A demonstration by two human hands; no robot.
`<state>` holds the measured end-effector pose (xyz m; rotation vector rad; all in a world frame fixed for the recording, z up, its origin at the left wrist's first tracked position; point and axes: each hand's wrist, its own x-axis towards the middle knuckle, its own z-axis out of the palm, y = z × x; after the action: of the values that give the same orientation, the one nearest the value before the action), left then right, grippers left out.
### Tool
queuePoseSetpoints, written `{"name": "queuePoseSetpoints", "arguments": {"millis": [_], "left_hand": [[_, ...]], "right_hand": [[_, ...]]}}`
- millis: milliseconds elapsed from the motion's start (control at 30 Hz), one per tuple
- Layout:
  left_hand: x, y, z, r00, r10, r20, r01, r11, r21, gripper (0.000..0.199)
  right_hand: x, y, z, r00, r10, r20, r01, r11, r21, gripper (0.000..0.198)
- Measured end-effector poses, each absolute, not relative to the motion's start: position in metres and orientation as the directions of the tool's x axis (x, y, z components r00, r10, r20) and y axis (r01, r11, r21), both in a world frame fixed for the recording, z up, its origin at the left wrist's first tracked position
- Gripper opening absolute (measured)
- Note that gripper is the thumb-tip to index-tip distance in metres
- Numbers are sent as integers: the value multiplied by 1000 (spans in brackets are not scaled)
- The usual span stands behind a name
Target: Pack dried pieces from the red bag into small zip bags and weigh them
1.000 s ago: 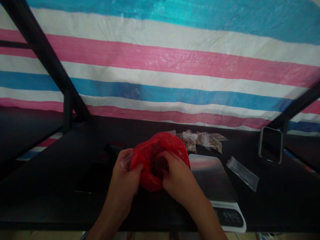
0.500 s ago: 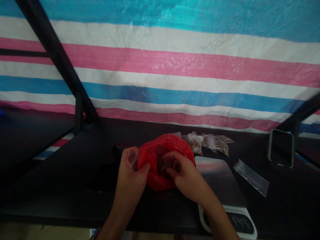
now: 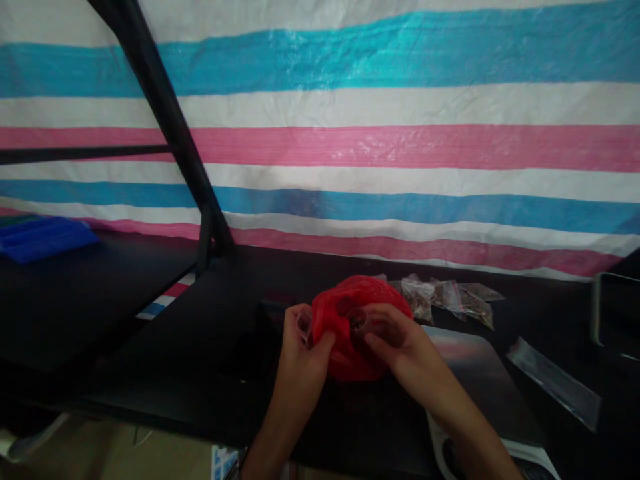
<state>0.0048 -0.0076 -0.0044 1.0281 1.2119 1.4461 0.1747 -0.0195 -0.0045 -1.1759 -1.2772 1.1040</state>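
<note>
A red plastic bag (image 3: 345,353) sits with its mouth open on the black table. My left hand (image 3: 303,360) is closed on its left rim, thumb over the edge. A bit of clear plastic (image 3: 304,325) shows in the same hand; its kind is unclear. At the bag's mouth, my right hand (image 3: 407,340) curls its fingers round a small clear cup (image 3: 358,320) with something dark in it. The bag's contents are mostly hidden. Beside my right forearm lies a kitchen scale (image 3: 480,373) with a metal plate, partly covered by the arm.
Several small zip bags (image 3: 450,299) of brown dried bits lie behind the scale. A flat clear plastic bag (image 3: 555,383) is to its right, and a phone (image 3: 597,310) stands at the far right. A black metal post (image 3: 165,120) rises at left, near blue plastic (image 3: 47,239).
The view has swung left, so everything sits further right. My right hand has lifted the clear cup a little within the bag's mouth. My left hand keeps its hold on the rim.
</note>
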Motion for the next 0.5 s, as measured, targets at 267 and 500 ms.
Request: {"name": "queuePoseSetpoints", "arguments": {"millis": [267, 500], "left_hand": [[-11, -10, 6, -478, 877, 42, -304, -210, 929, 54], [18, -45, 30, -424, 732, 533, 155, -521, 839, 32]], "right_hand": [[168, -18, -16, 19, 995, 102, 218, 96, -971, 30], [163, -36, 7, -88, 994, 56, 373, 86, -924, 29]]}}
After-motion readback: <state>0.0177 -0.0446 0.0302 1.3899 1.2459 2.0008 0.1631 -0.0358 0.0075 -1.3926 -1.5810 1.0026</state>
